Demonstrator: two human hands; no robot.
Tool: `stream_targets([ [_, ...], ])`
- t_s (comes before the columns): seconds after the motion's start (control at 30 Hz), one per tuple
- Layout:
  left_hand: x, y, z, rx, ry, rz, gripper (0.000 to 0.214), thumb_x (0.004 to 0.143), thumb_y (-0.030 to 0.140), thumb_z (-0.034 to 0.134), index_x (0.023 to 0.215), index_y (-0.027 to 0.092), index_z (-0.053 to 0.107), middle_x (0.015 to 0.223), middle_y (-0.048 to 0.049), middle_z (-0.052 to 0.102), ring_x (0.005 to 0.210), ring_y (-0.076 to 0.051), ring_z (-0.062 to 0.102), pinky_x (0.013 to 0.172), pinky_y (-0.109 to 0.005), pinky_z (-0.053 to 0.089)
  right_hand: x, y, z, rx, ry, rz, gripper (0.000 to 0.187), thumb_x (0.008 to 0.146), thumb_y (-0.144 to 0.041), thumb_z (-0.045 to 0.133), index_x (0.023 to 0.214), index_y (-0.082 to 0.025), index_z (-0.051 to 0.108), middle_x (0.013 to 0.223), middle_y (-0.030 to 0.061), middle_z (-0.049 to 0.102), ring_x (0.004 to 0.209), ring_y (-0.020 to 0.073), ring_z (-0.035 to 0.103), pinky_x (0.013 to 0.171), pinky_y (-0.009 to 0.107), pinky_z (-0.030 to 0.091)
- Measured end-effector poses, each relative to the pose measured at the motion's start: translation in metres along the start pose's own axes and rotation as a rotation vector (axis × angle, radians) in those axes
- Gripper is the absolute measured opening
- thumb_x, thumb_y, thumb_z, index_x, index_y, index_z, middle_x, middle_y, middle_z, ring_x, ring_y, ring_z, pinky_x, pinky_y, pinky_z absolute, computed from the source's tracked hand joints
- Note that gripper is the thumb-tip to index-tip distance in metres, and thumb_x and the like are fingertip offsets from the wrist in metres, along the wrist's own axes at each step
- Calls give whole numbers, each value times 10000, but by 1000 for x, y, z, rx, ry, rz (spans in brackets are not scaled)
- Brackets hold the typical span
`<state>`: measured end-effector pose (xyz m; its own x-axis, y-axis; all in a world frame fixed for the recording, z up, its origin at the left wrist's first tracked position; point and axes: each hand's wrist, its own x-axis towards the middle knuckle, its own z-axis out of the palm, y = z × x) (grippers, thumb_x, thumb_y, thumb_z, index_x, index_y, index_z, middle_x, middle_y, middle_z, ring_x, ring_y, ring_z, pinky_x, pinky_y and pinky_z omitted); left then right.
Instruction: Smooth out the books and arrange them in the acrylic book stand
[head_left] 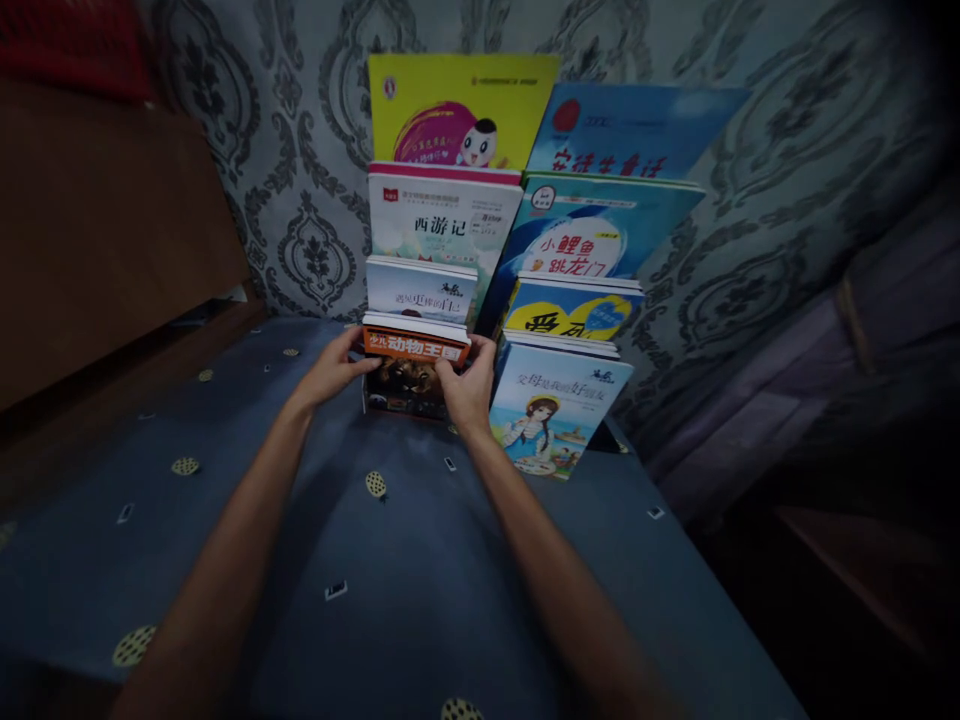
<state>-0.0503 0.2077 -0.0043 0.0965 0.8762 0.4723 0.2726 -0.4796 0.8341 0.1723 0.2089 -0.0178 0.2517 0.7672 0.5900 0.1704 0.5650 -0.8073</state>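
Books stand upright in two stepped columns against the wall. At the front of the left column is a dark book with an orange title band [405, 385]. My left hand [336, 368] grips its left edge, thumb on the cover, and my right hand [469, 385] grips its right edge the same way. Just behind it rise a pale blue-grey book [420, 290], a white book [442, 215] and a yellow book [450, 100]. Beside my right hand, a light blue book with a girl in a hat [559, 410] fronts the right column. The fingers behind the dark book are partly hidden.
The right column also has a yellow-and-blue book [574, 310], a teal book [607, 225] and a blue book [637, 120]. A dark blue patterned cloth [405, 580] covers the surface. A brown box [105, 230] stands left; a purplish curtain [825, 350] hangs right.
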Motion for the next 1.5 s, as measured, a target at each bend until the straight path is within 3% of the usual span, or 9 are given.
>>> stream_targets([
  [0.27, -1, -6, 4, 68, 33, 80, 543, 744, 379, 770, 1248, 214, 652, 1240, -96, 706, 1075, -267, 646, 903, -391, 531, 0, 11, 7, 336, -30, 17, 311, 741, -292, 630, 1031, -231, 536, 982, 7, 638, 923, 181, 616, 897, 359, 523],
  [0.4, -1, -10, 1, 103, 41, 100, 509, 746, 380, 793, 1207, 217, 654, 1210, -78, 718, 1024, -249, 658, 825, -351, 532, 1, 15, 11, 381, -11, -27, 296, 751, -249, 628, 1037, -242, 553, 976, -15, 631, 920, 159, 612, 876, 330, 523],
  [0.63, 0, -7, 0, 110, 48, 133, 418, 739, 355, 796, 1110, 212, 667, 1114, -56, 735, 976, -228, 658, 809, -335, 528, 3, 19, 9, 344, -29, -83, 298, 755, -241, 619, 1043, -248, 541, 973, -22, 613, 897, 150, 604, 865, 323, 523],
  [0.9, 0, -5, -3, 169, 24, 137, 420, 759, 368, 781, 1132, 219, 656, 1112, -66, 726, 970, -226, 654, 770, -321, 528, 5, 20, 7, 286, -51, -113, 326, 747, -239, 598, 1064, -254, 521, 1000, -6, 593, 925, 165, 598, 898, 358, 520],
  [1.07, -1, -2, -3, 202, 34, 143, 457, 775, 459, 769, 1119, 209, 600, 1089, -73, 708, 1010, -250, 659, 836, -358, 532, -1, 16, 6, 148, -19, -130, 426, 748, -237, 585, 1171, -236, 536, 1132, 49, 602, 1061, 216, 603, 991, 428, 519],
  [1.2, -4, 9, 2, 212, 41, 173, 589, 767, 522, 783, 1186, 198, 524, 1183, -100, 685, 1091, -273, 660, 930, -392, 529, -9, 7, 6, 30, 43, -176, 477, 821, -286, 572, 1293, -218, 552, 1250, 102, 586, 1215, 265, 558, 1122, 513, 439],
  [1.3, -6, 19, 9, 241, 94, 165, 618, 816, 546, 736, 1257, 190, 491, 1200, -111, 683, 1080, -265, 662, 913, -378, 536, -11, 0, 7, -19, 69, -196, 465, 954, -398, 497, 1384, -224, 532, 1336, 133, 563, 1322, 278, 521, 1172, 531, 390],
  [1.5, -7, 23, 25, 363, 300, 173, 363, 993, 471, 501, 1229, 196, 520, 1136, -105, 702, 1041, -242, 664, 956, -391, 517, -13, -1, 13, -89, 65, -135, 632, 1037, -554, 310, 1536, -192, 447, 1543, 174, 486, 1485, 278, 412, 1233, 543, 316],
])
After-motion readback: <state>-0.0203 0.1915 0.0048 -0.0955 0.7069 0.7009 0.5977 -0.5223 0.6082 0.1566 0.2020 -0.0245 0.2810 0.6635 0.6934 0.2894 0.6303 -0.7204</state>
